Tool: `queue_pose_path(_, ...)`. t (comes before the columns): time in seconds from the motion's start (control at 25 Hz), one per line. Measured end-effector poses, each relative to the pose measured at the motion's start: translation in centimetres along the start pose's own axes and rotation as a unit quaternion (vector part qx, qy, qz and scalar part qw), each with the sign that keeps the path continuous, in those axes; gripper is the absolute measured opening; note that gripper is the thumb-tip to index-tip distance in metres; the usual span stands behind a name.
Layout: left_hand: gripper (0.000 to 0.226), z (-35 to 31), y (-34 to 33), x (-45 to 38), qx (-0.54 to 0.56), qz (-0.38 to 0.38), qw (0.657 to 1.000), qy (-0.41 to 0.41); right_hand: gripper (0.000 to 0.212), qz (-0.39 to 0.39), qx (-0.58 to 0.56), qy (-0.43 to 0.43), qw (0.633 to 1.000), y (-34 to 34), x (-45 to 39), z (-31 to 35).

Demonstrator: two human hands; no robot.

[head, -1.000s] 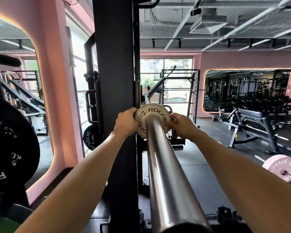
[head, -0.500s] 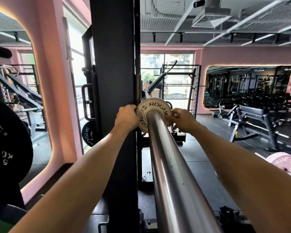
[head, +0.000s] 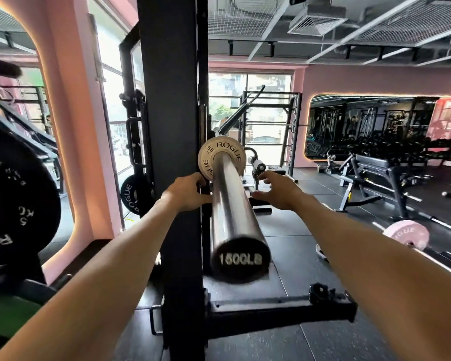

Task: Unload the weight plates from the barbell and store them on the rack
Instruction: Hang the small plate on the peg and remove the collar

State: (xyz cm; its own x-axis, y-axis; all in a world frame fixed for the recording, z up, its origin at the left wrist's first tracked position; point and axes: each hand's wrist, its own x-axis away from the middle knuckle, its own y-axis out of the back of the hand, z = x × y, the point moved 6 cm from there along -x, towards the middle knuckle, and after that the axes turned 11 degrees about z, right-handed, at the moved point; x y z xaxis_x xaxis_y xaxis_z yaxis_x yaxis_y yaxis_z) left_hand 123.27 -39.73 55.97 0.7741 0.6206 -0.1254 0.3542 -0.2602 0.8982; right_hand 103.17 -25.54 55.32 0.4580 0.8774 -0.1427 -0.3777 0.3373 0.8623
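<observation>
While the small cream-white round "ROGUE" change plate sits far down the polished steel barbell sleeve, against the black steel rack upright, both hands hold nothing. Left hand: loosely curled, beside the sleeve, short of the plate. Right hand: fingers spread, clear of sleeve and plate. Risks, judged: thin rim offers little purchase; a pinch from one side only could cock the plate and bind it on the sleeve. Once past the black end cap it could drop to the dark rubber floor. Fingers may get nipped between plate and upright.
</observation>
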Motion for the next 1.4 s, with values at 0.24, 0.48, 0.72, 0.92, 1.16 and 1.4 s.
queue_pose_path(0.24,0.043,-3.1,-4.7,7.7,0.179,0.017,0.983,0.028,0.069,0.026,-0.008,-0.006,1.000,1.1,10.6,-1.0)
queue_pose_path(0.48,0.069,-14.1,-9.4,10.3,0.043,0.055,0.996,-0.060,0.073,0.014,0.023,-0.062,0.998,5.3,20.5,-6.4)
queue_pose_path(0.72,0.071,-21.3,-12.3,8.1,0.030,0.054,0.992,-0.110,0.077,-0.012,0.027,-0.130,0.991,9.1,24.2,-13.6)
queue_pose_path(0.92,0.066,-23.5,-17.0,2.5,0.058,0.071,0.987,-0.129,0.078,-0.016,0.033,-0.165,0.986,9.0,22.7,-19.8)
queue_pose_path(1.16,0.067,-23.7,-25.6,-7.3,0.054,0.103,0.986,-0.117,0.072,0.020,0.029,-0.210,0.977,5.8,15.8,-29.9)
queue_pose_path(1.4,0.065,-19.7,-39.7,-17.6,0.032,0.227,0.971,-0.060,0.064,0.102,0.005,-0.253,0.962,-3.4,6.9,-41.6)
